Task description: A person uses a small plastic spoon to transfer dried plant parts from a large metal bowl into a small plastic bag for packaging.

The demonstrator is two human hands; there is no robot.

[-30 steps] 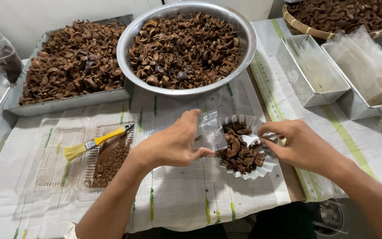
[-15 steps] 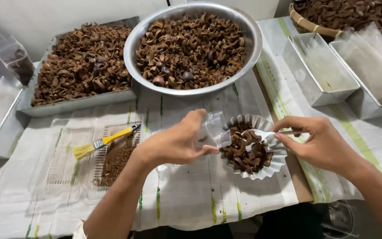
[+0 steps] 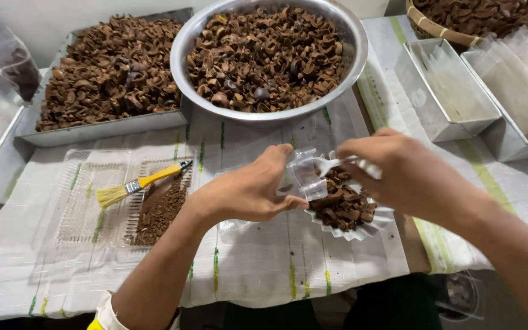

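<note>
My left hand (image 3: 249, 189) pinches a small clear plastic bag (image 3: 308, 174) held open just left of a fluted clear plastic dish (image 3: 371, 223) that holds brown shell pieces (image 3: 340, 205). My right hand (image 3: 398, 177) grips a white plastic spoon (image 3: 331, 164) whose tip points into the mouth of the bag. Both hands hover close together over the dish, above a white cloth with green stripes (image 3: 258, 269).
A large metal bowl (image 3: 270, 58) and a metal tray (image 3: 108, 79) of brown shells stand behind. A yellow-handled brush (image 3: 139, 185) lies on a clear tray with brown dust (image 3: 160, 211). Metal trays of clear bags (image 3: 453, 91) and a woven basket (image 3: 478, 18) sit right.
My right hand has lifted from the dish's right rim and moved left, bringing the spoon to the bag's mouth. The left hand keeps holding the bag in about the same place.
</note>
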